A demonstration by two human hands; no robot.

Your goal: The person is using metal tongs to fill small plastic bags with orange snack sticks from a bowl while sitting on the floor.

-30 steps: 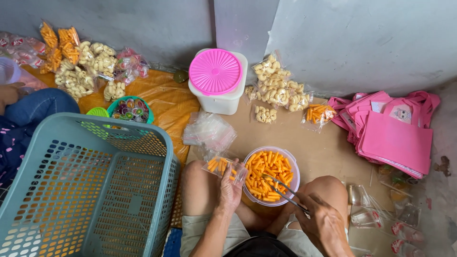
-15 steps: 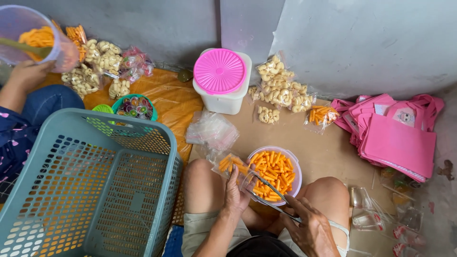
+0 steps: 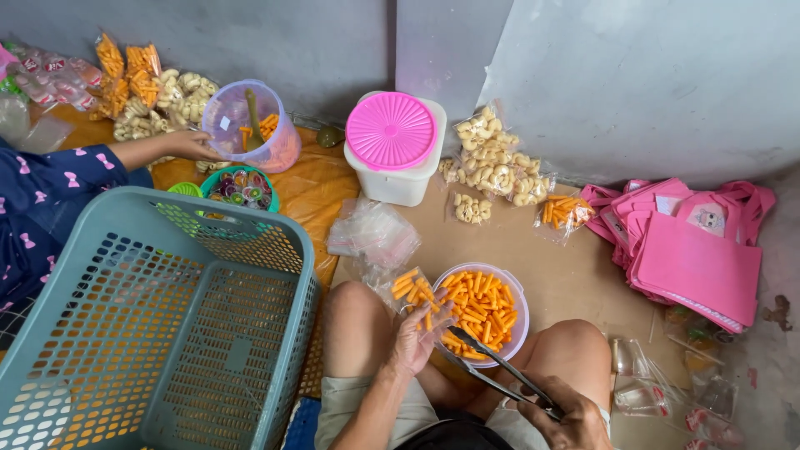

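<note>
Change since half a second ago: the co-worker's clear tub (image 3: 250,125), then lifted at the upper left corner, now sits lower and further right on the orange sheet (image 3: 321,187), the co-worker's hand (image 3: 187,143) at its side. The metal tongs (image 3: 500,371) have slid down toward the near rim of the bowl; the left hand has moved up toward the small bag. Read as: one tong-load finished, the next being picked up.

Left hand (image 3: 421,329): fingers loosely curled, pinching the mouth of a small clear bag (image 3: 408,287) partly filled with orange snack sticks (image 3: 479,308); bag lies just left of the bowl, touching it.

Right hand (image 3: 558,417), bottom edge of frame: closed round the tong handles, tips narrow, down among the sticks. Whether a stick is gripped, cannot tell.

Containers:
- Clear bowl (image 3: 515,292), lower centre between the knees: about full of orange sticks.
- Clear tub, upper left: few orange sticks, a scoop standing in it.
- White box with pink lid (image 3: 392,137), upper centre: closed, contents hidden.
- Green bowl (image 3: 242,185): mixed coloured sweets.
- Teal laundry basket (image 3: 158,325), lower left: nothing visible inside.
- Filled snack bags (image 3: 492,162) along the wall; pink bags (image 3: 692,250) stacked right.
</note>
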